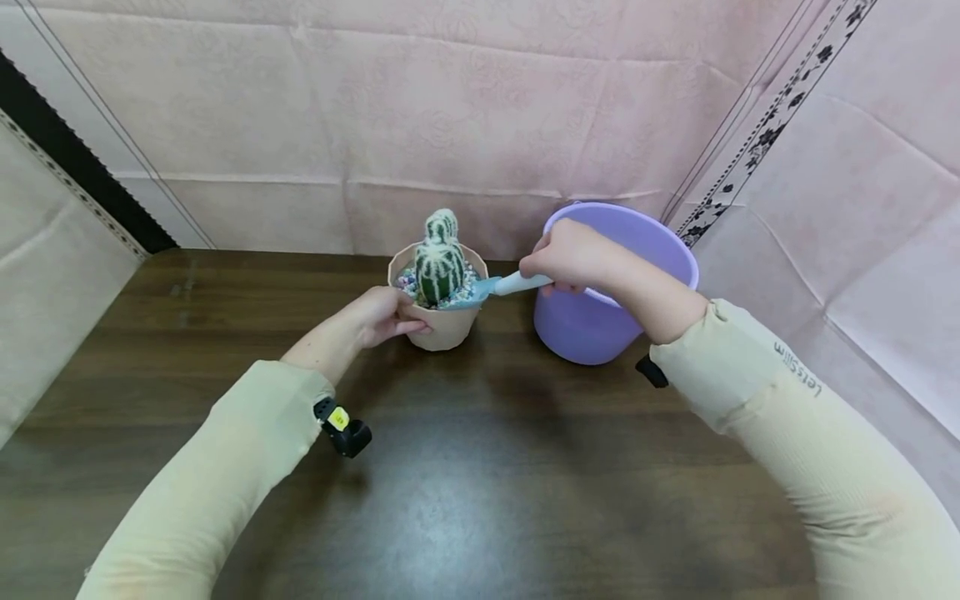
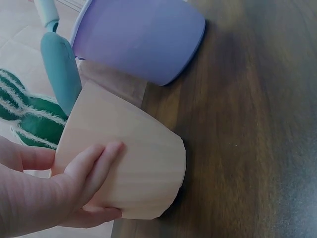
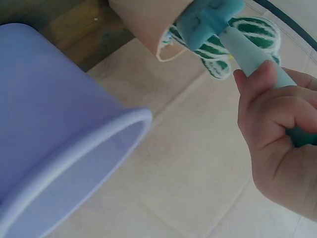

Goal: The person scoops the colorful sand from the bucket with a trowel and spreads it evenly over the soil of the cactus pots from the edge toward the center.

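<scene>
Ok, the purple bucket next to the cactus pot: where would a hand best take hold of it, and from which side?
Probably at the rolled rim of the purple bucket, coming from above on its right side. The rim gives fingers a lip to hook, while the smooth walls taper downward. The left side is crowded: the right hand holds the small trowel there, reaching into the cactus pot.

Dark wood-grain table (image 1: 480, 467). Two items stand directly on it, near the back edge: a beige pot (image 1: 444, 321), gripped at its side by the left hand (image 1: 386, 317), and a purple bucket (image 1: 600, 321) just under the right hand (image 1: 566, 254). Pot and bucket close together, not touching.
</scene>
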Available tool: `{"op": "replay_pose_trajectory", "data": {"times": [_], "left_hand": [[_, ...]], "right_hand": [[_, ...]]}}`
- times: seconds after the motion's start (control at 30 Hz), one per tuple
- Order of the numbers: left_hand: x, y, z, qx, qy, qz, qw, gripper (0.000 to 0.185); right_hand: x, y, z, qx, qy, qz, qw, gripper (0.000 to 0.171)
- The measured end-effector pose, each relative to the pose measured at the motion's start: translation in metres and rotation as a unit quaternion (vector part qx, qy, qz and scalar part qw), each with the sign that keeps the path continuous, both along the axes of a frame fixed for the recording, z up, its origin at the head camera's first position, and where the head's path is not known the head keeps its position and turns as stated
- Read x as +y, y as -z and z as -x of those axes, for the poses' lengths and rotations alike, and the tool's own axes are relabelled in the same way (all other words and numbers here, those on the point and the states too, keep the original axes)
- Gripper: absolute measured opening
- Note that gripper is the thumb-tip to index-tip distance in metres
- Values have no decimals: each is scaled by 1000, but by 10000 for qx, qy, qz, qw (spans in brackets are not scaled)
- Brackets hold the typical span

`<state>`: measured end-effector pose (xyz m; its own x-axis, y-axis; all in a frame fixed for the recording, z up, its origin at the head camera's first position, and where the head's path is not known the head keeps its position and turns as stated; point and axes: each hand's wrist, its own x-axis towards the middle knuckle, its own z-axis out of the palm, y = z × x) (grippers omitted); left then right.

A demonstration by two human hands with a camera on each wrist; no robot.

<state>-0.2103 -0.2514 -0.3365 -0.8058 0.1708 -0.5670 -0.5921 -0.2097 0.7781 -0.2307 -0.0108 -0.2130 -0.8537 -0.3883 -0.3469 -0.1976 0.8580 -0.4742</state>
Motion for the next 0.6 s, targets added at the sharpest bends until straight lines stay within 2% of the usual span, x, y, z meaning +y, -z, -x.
{"op": "replay_pose_trajectory", "data": {"times": [0.17, 0.4, 0.6], "left_hand": [[-1, 0, 1, -6, -88, -31, 10000, 54], [-1, -1, -1, 77, -28, -21, 10000, 55], [0, 0, 0, 45, -44, -64, 10000, 55]], "right_hand": [[-8, -7, 2, 18, -34, -145, 9999, 23], [-11, -16, 8, -220, 26, -250, 9994, 20], [-11, -19, 11, -212, -70, -392, 9990, 21]]}}
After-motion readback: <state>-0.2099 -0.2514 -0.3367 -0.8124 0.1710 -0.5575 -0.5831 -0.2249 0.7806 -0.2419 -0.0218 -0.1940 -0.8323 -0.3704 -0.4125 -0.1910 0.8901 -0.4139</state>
